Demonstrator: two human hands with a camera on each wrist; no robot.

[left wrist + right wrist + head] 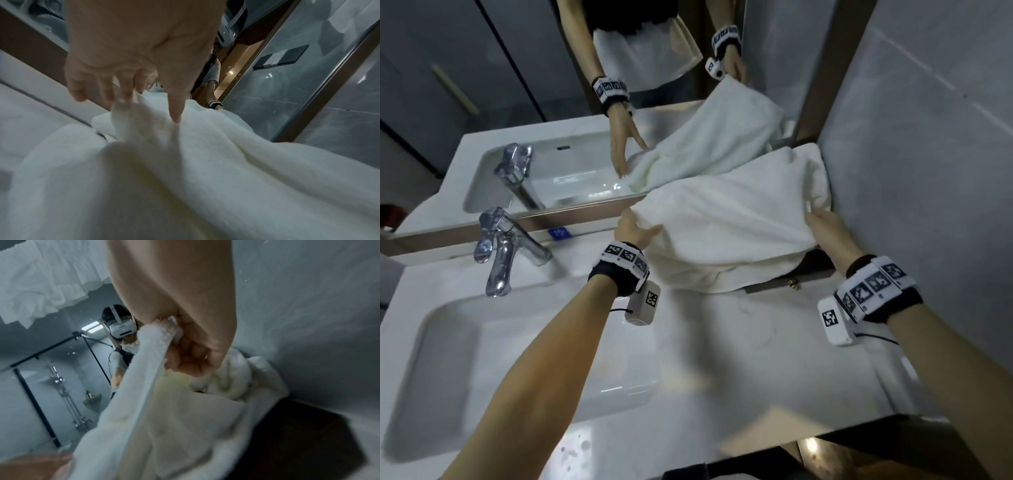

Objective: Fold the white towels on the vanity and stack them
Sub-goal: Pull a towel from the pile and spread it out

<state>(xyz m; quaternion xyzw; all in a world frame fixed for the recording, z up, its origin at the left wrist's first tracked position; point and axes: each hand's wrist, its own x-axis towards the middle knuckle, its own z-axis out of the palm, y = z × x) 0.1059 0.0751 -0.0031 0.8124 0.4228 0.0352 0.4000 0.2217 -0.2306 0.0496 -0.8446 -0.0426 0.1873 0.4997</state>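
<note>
A white towel (726, 226) hangs stretched between my two hands above the back right of the vanity counter (722, 342), close to the mirror. My left hand (635, 226) pinches its left corner; in the left wrist view the fingers (123, 95) clasp the towel (185, 178) edge while the thumb lies on the cloth. My right hand (822, 224) grips the right edge, and the right wrist view shows a fist (191, 353) closed around the towel (164, 418) hem. More white cloth (815, 171) is bunched in the corner by the wall.
A dark wooden box (815, 269) with a brass knob sits under the towel. The sink basin (448, 359) and chrome faucet (506, 253) are to the left. The mirror (551, 102) runs along the back; a tiled wall (928, 171) bounds the right.
</note>
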